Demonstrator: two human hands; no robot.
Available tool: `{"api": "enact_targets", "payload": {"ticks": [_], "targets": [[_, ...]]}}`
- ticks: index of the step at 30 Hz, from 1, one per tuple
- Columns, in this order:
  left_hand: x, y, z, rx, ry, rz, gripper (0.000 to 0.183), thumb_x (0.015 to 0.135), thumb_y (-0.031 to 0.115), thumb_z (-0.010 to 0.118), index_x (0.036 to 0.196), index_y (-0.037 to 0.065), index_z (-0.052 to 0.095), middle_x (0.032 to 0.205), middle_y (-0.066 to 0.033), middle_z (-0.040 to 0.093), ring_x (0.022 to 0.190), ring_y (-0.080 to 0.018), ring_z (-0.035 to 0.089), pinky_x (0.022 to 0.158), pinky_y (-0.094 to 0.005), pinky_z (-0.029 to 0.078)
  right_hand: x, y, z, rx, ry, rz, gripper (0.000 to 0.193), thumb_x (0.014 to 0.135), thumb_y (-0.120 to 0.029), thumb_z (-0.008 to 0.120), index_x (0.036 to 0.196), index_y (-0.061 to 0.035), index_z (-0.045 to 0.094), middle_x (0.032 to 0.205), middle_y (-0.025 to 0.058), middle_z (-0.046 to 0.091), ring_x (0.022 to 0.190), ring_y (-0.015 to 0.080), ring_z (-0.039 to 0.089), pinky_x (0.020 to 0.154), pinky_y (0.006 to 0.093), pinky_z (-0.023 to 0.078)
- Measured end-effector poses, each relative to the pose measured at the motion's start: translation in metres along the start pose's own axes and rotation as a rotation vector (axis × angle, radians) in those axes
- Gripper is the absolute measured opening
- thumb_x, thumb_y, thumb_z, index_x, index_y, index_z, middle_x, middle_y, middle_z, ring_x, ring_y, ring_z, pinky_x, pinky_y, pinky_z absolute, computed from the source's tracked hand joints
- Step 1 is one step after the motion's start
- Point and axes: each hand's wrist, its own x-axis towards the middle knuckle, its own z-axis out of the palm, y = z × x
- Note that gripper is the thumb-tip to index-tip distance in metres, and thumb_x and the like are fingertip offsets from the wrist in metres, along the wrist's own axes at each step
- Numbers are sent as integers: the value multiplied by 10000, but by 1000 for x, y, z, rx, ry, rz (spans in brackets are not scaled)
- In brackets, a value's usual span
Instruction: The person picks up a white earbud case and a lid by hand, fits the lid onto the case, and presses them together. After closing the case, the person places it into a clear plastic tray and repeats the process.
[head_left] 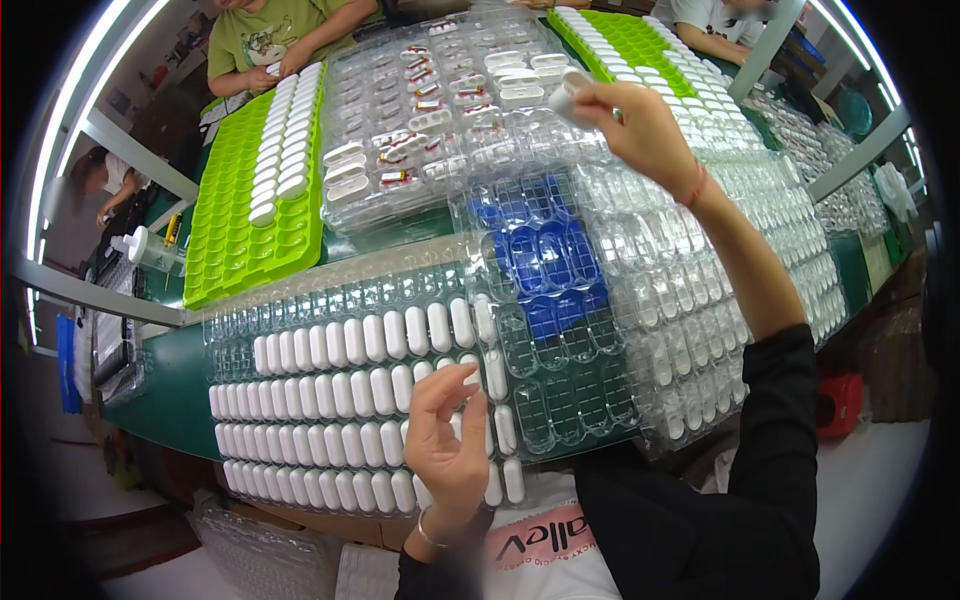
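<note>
Near the far middle of the table, my right hand (pixel 640 130) pinches a white, rounded plastic case (pixel 570 97) between thumb and fingers. It is raised over the edge of a clear tray (pixel 360 110) holding opened white cases and small red-and-metal parts. My left hand (pixel 448 440) hovers over a near clear tray filled with rows of white oval cases (pixel 370 338). Its fingers are curled, with thumb and forefinger apart and nothing visible between them. A few cases lie hidden behind that hand.
Green trays with white cases (pixel 255 215) (pixel 640 65) stand at far left and far right. Clear trays (pixel 690 300) are stacked on the right, beside blue material (pixel 550 260) under clear plastic. Other people work across the table. A white bottle (pixel 150 250) stands at left.
</note>
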Motion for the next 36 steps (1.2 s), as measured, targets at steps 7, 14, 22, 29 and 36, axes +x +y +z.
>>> {"api": "enact_targets", "payload": {"ticks": [7, 14, 22, 29, 36], "targets": [[11, -6, -44, 276, 234, 30, 252, 909, -102, 576, 1147, -30, 615, 1179, -123, 597, 1029, -164, 577, 866, -274, 486, 63, 133, 59, -492, -327, 92, 126, 830, -106, 666, 923, -118, 749, 829, 131, 701, 921, 328, 668, 764, 429, 530], [31, -19, -115, 517, 402, 52, 186, 912, -62, 595, 1086, -8, 635, 1080, -86, 652, 984, -170, 626, 806, -281, 505, 64, 167, 73, -359, -410, 57, 126, 850, -122, 652, 924, -80, 745, 903, 152, 715, 882, 339, 680, 780, 423, 531], [133, -95, -301, 1606, 311, -140, 306, 824, 124, 695, 1111, 18, 682, 1010, -200, 710, 949, -374, 679, 835, -442, 525, -30, 52, -29, -79, -175, 204, 165, 915, -143, 649, 950, -1, 727, 826, 128, 727, 726, 214, 683, 669, 320, 505], [102, -38, -194, 1182, 376, 299, 330, 896, -7, 654, 1225, 6, 643, 1116, -124, 680, 966, -228, 665, 803, -334, 553, -201, 7, -143, -163, -20, 688, 157, 925, -134, 647, 957, 1, 720, 750, 96, 706, 668, 139, 644, 613, 274, 469], [-8, 19, -42, 892, -90, 610, 309, 800, -99, 712, 1095, -60, 631, 1036, -185, 681, 926, -316, 668, 825, -399, 550, -280, -21, -179, -483, -123, 840, 163, 846, -201, 722, 851, -39, 709, 771, 90, 677, 629, 244, 605, 605, 363, 469]]}}
